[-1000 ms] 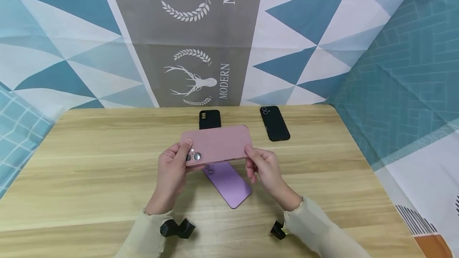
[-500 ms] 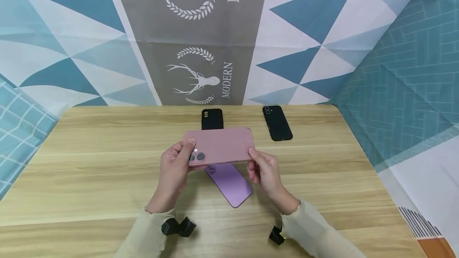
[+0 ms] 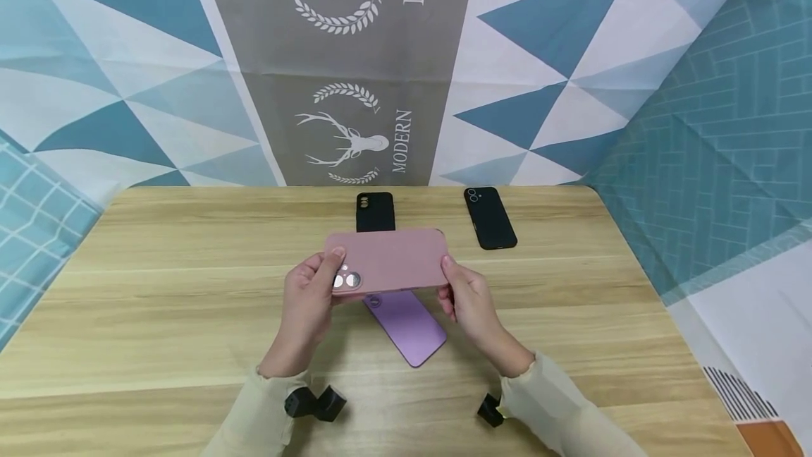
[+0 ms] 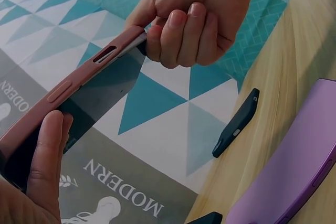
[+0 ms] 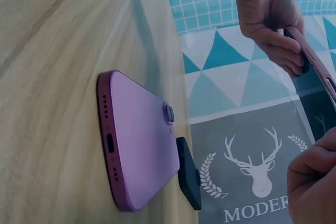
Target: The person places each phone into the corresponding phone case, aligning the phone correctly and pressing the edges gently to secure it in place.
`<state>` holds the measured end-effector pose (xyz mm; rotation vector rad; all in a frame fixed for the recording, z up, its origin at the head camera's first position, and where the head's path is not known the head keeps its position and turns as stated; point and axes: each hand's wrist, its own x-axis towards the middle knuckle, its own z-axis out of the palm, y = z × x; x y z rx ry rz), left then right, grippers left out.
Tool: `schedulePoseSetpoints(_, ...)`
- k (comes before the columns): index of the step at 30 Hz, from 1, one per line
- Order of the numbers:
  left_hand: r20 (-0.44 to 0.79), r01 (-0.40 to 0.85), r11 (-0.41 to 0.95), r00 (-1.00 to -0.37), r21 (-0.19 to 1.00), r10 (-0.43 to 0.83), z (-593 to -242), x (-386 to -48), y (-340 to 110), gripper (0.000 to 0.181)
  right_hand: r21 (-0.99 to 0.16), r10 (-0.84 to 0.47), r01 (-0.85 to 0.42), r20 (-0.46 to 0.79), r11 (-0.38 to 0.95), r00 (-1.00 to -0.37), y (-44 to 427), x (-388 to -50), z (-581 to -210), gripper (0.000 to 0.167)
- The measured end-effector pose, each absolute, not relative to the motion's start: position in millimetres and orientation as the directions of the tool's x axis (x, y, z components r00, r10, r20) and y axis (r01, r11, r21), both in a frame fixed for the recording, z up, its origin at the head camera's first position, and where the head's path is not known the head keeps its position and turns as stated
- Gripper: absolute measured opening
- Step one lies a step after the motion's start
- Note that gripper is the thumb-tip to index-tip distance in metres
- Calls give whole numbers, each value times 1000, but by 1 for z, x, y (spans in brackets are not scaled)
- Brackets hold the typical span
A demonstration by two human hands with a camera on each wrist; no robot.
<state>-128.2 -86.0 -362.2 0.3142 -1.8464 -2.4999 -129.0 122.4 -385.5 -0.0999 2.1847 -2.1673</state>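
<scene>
The likeliest trouble sits in the grip, where the left hand (image 3: 309, 298), left of centre in the head view, clamps one end of the pink case (image 3: 390, 259) with its thumb on the back beside the lenses, while the right hand (image 3: 472, 305), right of centre, pinches the opposite end between thumb and curled fingers. The case is held level and raised at mid-frame, back upward, with a dark glassy phone (image 4: 105, 98) showing on its underside in the left wrist view. A pale-and-dark edge peeks past the rim at the right hand's corner there, so the phone may not be fully seated; I cannot tell for certain. If it is loose, an uneven push at that corner could pop it out, and a slack left grip would let it drop onto the purple phone (image 3: 409, 330) lying just below, scuffing it or knocking it into the black phone (image 3: 376, 211) at upper centre. The other black phone (image 3: 490, 218), upper right and well apart on the wooden table (image 3: 158, 302), looks safer. Against half a second ago, the right thumb sits slightly higher along the case's end, the lenses now glint white instead of dark, suggesting a small tilt, and the phones on the table keep their places.
</scene>
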Motion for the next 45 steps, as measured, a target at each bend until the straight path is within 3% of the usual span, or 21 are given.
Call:
schedulePoseSetpoints(11, -164, -97, -344, -971, 934, -171, -367, -131, -86, 19, -996, -154, -36, 24, 76, -988, 126, -131, -390, 50)
schedulePoseSetpoints(16, -135, -80, -313, -978, 946, -158, -368, -131, -86, 22, -989, -65, -83, 76, 121, -995, 124, -132, -391, 47)
schedulePoseSetpoints(25, -130, -86, -381, -987, 920, -91, -367, -129, -83, 22, -990, 26, -108, 106, -86, -994, 117, -130, -388, 50)
schedulePoseSetpoints(31, -105, -50, -381, -987, 923, -125, -363, -129, -88, 19, -990, -165, -91, 109, -111, -980, 119, -133, -387, 41)
schedulePoseSetpoints(36, -110, -56, -394, -987, 917, -115, -362, -129, -90, 19, -969, -349, -26, 114, -246, -930, 122, -136, -386, 27)
schedulePoseSetpoints(40, -33, -18, -428, -999, 903, -28, -363, -126, -91, 23, -919, -377, 28, 133, -393, -917, 120, -136, -386, 29)
schedulePoseSetpoints(45, 25, -73, -367, -967, 928, 255, -367, -123, -89, 26, -883, -311, 66, 93, -465, -946, 116, -132, -384, 29)
